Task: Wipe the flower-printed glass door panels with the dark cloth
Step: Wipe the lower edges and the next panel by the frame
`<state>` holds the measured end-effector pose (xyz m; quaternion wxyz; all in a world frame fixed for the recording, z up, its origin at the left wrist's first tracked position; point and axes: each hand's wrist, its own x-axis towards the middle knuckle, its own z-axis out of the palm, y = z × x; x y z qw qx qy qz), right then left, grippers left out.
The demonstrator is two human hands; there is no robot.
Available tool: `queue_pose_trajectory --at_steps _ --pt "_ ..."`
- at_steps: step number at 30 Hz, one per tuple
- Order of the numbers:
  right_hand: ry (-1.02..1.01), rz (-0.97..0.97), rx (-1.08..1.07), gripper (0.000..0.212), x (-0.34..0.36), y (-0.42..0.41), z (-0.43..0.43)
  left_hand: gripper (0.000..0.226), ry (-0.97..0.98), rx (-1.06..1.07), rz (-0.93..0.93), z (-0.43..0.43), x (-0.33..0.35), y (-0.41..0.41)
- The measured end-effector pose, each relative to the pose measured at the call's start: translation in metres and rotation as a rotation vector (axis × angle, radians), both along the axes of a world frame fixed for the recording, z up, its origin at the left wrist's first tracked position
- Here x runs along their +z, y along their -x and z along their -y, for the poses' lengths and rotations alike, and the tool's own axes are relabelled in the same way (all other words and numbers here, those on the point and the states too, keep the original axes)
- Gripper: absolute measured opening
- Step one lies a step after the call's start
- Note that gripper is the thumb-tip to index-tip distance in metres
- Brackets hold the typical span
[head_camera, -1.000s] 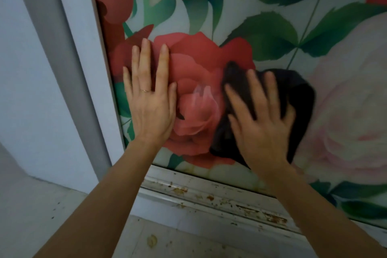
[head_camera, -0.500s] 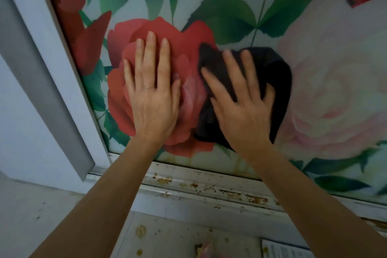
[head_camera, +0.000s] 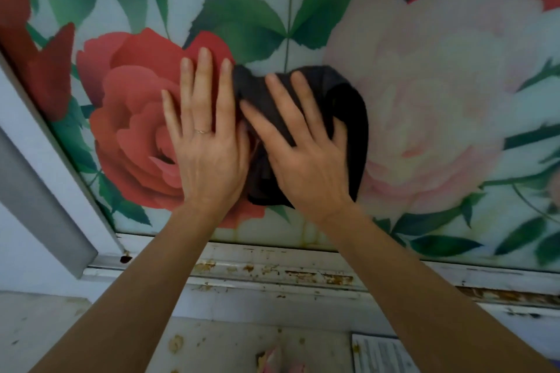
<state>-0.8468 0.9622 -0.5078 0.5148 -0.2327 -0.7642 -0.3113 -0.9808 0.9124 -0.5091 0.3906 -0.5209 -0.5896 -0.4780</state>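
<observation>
Flower-printed glass door panel [head_camera: 439, 85] fills the background; this is its low section, above a rust-flecked white bottom rail [head_camera: 272, 272]. Right grip [head_camera: 306, 160] released, fingers spread flat and pressing the bunched dark cloth [head_camera: 345, 100] onto the glass between the red rose and the pale pink one, likely to spread pressure over the wad. Left grip [head_camera: 209, 157] also released, palm flat on the red rose just beside the cloth, apparently bracing; no container in view, judged mid-wipe.
</observation>
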Motion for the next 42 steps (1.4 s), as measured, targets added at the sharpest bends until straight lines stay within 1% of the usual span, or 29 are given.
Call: queue_pose_trajectory --at_steps 2,4,7,9,12,14,16,19,20,22,25,27,30,31,34,36,39,42 --pt "0.031 0.005 -0.01 0.058 -0.004 -0.022 -0.006 0.054 0.014 -0.006 0.002 0.0 0.001 -0.002" --pt "0.065 -0.025 -0.074 0.057 -0.011 -0.052 -0.015 0.056 0.027 -0.017 -0.018 -0.001 0.002 -0.007" --pt "0.077 -0.082 -0.161 0.047 -0.02 -0.088 -0.027 0.057 0.057 -0.042 -0.09 -0.005 0.004 -0.02" --pt "0.1 -0.121 -0.163 0.045 -0.023 -0.093 -0.028 0.056 0.055 -0.058 -0.106 -0.01 0.006 -0.033" --pt "0.169 -0.171 -0.14 0.048 -0.021 -0.073 -0.016 0.054 0.048 -0.076 -0.126 -0.017 0.008 -0.053" --pt "0.195 -0.101 -0.095 0.054 -0.019 -0.066 -0.01 0.053 0.033 -0.078 -0.123 -0.022 0.008 -0.067" --pt "0.188 -0.033 -0.025 0.057 -0.013 -0.069 -0.009 0.051 0.014 -0.07 -0.056 -0.025 0.005 -0.08" --pt "0.154 -0.003 0.043 0.056 -0.01 -0.094 -0.016 0.05 0.004 -0.052 0.025 -0.03 -0.002 -0.101" --pt "0.158 -0.015 0.034 0.057 -0.012 -0.107 -0.021 0.051 0.013 -0.063 0.018 -0.032 -0.004 -0.108" --pt "0.178 -0.089 -0.05 0.058 -0.02 -0.14 -0.033 0.052 0.038 -0.111 -0.022 -0.037 -0.006 -0.124" --pt "0.177 -0.151 -0.179 0.048 -0.033 -0.184 -0.049 0.052 0.004 -0.121 -0.023 -0.044 -0.006 -0.141" --pt "0.187 -0.162 -0.177 0.045 -0.035 -0.191 -0.053 0.05 -0.013 -0.115 0.001 -0.047 -0.005 -0.147" --pt "0.256 -0.252 -0.142 0.05 -0.026 -0.162 -0.041 0.05 -0.002 -0.116 0.002 -0.048 -0.006 -0.148" --pt "0.258 -0.233 -0.119 0.051 -0.022 -0.151 -0.037 0.049 0.003 -0.123 -0.004 -0.048 -0.006 -0.149" --pt "0.245 -0.062 -0.017 0.06 -0.012 -0.136 -0.03 0.044 -0.033 -0.125 0.019 -0.053 -0.005 -0.153" --pt "0.216 -0.04 0.009 0.061 -0.008 -0.14 -0.03 0.044 -0.046 -0.113 0.038 -0.054 -0.005 -0.157" --pt "0.184 -0.11 -0.027 0.061 -0.011 -0.16 -0.04 0.049 -0.022 -0.114 0.037 -0.053 -0.006 -0.158" --pt "0.175 -0.274 -0.13 0.049 -0.015 -0.191 -0.056 0.056 -0.007 -0.113 0.023 -0.052 -0.006 -0.156"
